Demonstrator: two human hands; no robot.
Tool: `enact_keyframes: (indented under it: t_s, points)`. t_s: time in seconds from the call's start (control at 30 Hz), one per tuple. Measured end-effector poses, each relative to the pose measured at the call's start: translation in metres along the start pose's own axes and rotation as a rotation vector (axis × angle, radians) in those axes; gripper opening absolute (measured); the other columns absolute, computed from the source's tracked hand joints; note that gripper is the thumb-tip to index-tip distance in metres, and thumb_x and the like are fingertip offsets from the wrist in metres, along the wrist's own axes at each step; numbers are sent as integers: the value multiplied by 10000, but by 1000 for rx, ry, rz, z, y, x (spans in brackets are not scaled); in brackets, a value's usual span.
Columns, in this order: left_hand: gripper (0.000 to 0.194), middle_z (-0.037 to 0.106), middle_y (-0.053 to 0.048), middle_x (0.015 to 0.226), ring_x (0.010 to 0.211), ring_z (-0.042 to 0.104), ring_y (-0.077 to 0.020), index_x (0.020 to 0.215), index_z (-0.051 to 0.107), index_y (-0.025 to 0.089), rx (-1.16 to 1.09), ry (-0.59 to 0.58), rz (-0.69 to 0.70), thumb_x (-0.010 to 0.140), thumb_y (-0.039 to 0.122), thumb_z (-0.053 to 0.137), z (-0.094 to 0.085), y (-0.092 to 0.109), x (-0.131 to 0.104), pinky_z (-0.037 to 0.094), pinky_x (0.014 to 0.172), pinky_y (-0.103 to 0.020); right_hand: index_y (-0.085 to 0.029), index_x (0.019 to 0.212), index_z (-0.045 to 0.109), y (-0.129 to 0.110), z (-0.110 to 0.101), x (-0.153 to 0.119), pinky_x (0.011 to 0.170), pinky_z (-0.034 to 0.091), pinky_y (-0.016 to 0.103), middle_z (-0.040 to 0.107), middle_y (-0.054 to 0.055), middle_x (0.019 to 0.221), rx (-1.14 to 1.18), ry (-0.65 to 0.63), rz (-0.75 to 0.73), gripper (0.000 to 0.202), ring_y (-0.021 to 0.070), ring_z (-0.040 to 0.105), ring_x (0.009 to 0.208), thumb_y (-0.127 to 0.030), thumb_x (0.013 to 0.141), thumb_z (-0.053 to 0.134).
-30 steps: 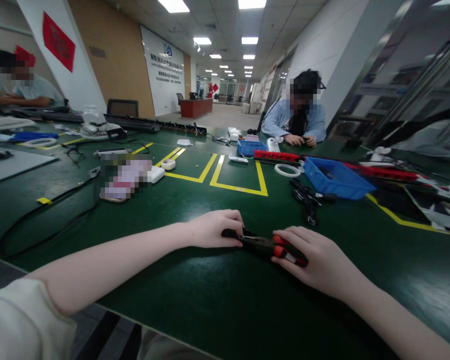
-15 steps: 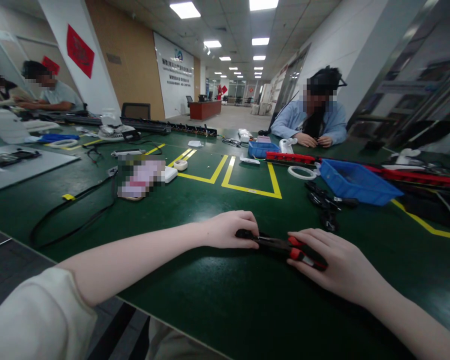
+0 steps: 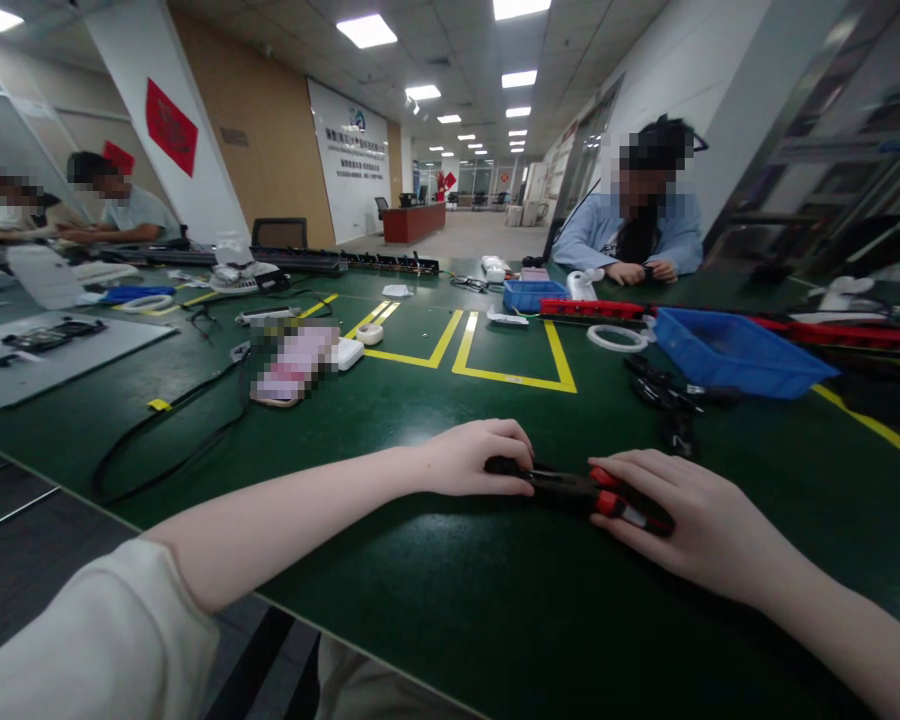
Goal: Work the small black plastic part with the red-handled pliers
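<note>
Head view: at the near edge of the green table (image 3: 435, 610), a cream sleeve (image 3: 105, 640) leads to the person's bare left hand (image 3: 484, 460), its fingers pinching one small black piece (image 3: 503, 467) whose kind is unclear. Facing it, the right hand (image 3: 686, 515) has its fingers curled around the handles of one pair of pliers (image 3: 607, 495), which lies between the two hands, just above the tabletop, nose pointing at the left fingertips. Its grips are red and black, the lower one with a pale patch, its nose dark; whether the jaws meet cannot be told. Against half a second ago, hands, pliers and surroundings all sit slightly further right, while both grips look the same. Beyond, one black strap (image 3: 169, 440) loops at left and one tangle of black cables (image 3: 664, 400) lies at right; then come one phone (image 3: 296, 368), one roll of tape (image 3: 370, 335), one white ring (image 3: 616, 339) and two blue bins, a larger (image 3: 742, 360) and a smaller (image 3: 534, 295). Furthest, one co-worker in light blue (image 3: 592, 235) sits across the table.
</note>
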State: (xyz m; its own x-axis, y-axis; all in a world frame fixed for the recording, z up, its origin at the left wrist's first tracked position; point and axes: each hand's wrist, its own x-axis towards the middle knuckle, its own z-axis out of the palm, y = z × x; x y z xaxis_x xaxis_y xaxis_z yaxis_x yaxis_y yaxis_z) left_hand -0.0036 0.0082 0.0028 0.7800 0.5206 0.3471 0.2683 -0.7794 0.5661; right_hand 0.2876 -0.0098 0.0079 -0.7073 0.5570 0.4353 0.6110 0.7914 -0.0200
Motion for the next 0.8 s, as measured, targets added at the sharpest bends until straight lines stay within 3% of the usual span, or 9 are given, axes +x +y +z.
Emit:
enact_keyframes:
  t_s: [0.47,0.8]
  points:
    - [108,608,-100,1138,1051,594,-215,884,636,153,55,-25,9,925,252,623,-1,2,-1,471,929,-332,-205,1142,621,2,7,-7,697,595,376,704,101,1009,58,-38,9,357,243,690,840,-434,869,599]
    - [120,610,-96,1131,1042,594,-211,897,630,151,41,-26,3,925,267,622,0,1,0,469,918,-329,-184,1147,642,-3,-2,-3,700,595,366,711,110,1029,44,-76,33,372,242,698,865,-418,859,620]
